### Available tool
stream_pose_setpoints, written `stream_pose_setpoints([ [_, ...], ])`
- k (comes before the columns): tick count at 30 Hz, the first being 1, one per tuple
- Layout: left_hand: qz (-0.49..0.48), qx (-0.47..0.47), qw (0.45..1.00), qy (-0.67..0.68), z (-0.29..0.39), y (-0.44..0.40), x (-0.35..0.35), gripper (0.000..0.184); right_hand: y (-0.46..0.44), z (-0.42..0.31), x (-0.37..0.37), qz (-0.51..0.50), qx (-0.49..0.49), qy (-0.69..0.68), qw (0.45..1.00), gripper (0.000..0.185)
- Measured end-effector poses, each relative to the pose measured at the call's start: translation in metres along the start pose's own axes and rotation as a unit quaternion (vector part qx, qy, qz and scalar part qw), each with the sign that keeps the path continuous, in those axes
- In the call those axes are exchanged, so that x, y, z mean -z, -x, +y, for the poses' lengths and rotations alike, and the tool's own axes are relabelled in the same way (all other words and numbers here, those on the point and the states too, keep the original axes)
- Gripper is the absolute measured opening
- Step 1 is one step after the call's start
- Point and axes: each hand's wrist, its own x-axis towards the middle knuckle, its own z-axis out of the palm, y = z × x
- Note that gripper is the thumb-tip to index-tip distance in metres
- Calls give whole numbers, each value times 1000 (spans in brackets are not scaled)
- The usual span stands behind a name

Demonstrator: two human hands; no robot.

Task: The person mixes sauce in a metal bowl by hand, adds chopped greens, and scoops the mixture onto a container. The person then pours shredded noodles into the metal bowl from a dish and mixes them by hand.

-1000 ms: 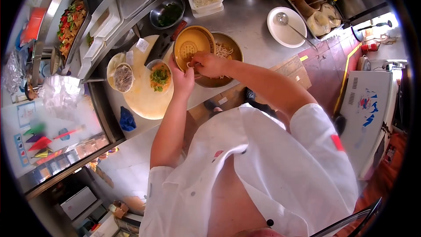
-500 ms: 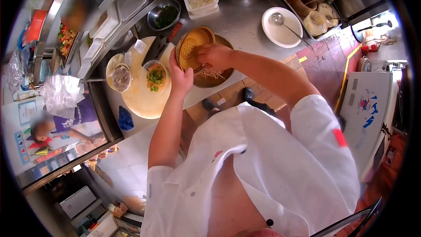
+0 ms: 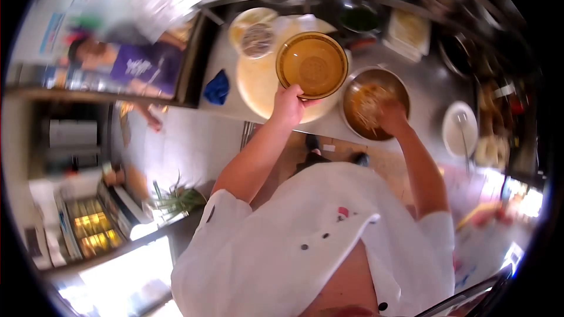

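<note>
My left hand [image 3: 289,105] grips the near rim of a yellow-brown bowl [image 3: 312,67], thumb over the edge. The bowl is tilted so its inside faces me, and I see no food in it. My right hand [image 3: 392,116] is down inside a steel mixing bowl [image 3: 404,88], touching pale shredded strands [image 3: 369,103] in orange-brown sauce. Its fingers are blurred and partly hidden. Behind the held bowl lies a round cutting board [image 3: 252,85]. A small bowl of greyish shreds [image 3: 257,41] stands at the board's far left.
A blue cloth [image 3: 217,88] lies left of the board. A white bowl with a ladle [image 3: 460,129] stands at the right. White containers [image 3: 408,34] and a bowl of greens [image 3: 359,19] line the back. A person in purple [image 3: 144,66] is beyond the left frame.
The view has turned, shifting the counter rightward. The yellow-brown bowl has moved from over the steel bowl to over the board. My right hand has left it and gone into the steel bowl.
</note>
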Motion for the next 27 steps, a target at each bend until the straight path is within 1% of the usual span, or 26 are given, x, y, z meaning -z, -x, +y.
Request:
stream_pose_setpoints([
  [1,33,-14,999,30,17,6,18,53,1,0,-4,112,49,-39,992,22],
  [2,58,-22,996,61,30,11,31,52,7,-3,-4,219,89,-82,968,26],
  [4,80,-61,986,135,53,13,83,53,4,-15,12,161,-12,-114,980,30],
  [6,143,-102,975,137,83,11,131,53,3,-21,11,150,-24,-138,979,31],
  [7,186,-140,958,165,94,2,156,51,1,-21,11,146,-33,-148,978,31],
  [8,194,-155,951,187,102,-17,198,49,1,-20,8,146,-49,-158,975,31],
  [9,204,-177,945,184,114,-30,221,48,1,-18,0,147,-67,-166,973,31],
  [11,287,-175,924,183,133,-71,264,46,0,-20,-5,140,-106,-177,968,32],
  [13,346,-155,904,197,143,-125,307,53,-1,-29,-3,124,-153,-187,963,34],
  [14,374,-142,894,202,144,-150,318,58,-1,-34,-2,126,-167,-192,959,35],
  [17,441,-106,864,216,148,-199,318,38,-4,-42,0,128,-201,-202,950,41],
  [20,409,-126,889,164,116,-230,346,27,-9,-39,-2,88,-244,-205,944,47],
  [21,406,-88,899,140,119,-218,334,21,-13,-36,-6,79,-251,-198,944,53],
  [22,400,-63,909,102,115,-213,336,20,-16,-32,-9,71,-259,-193,944,59],
  [23,392,-59,917,48,110,-200,332,19,-17,-29,-13,61,-268,-187,943,66],
  [24,383,-54,922,-7,106,-180,319,19,-18,-31,-12,48,-255,-170,951,73],
  [25,406,-103,896,-146,96,-155,302,19,-22,-31,-12,36,-241,-155,957,80],
  [26,420,-148,849,-284,80,-125,279,20,-25,-33,-10,24,-229,-140,963,88],
  [27,367,-194,849,-328,44,-108,274,19,-29,-35,-11,0,-218,-127,968,92],
])
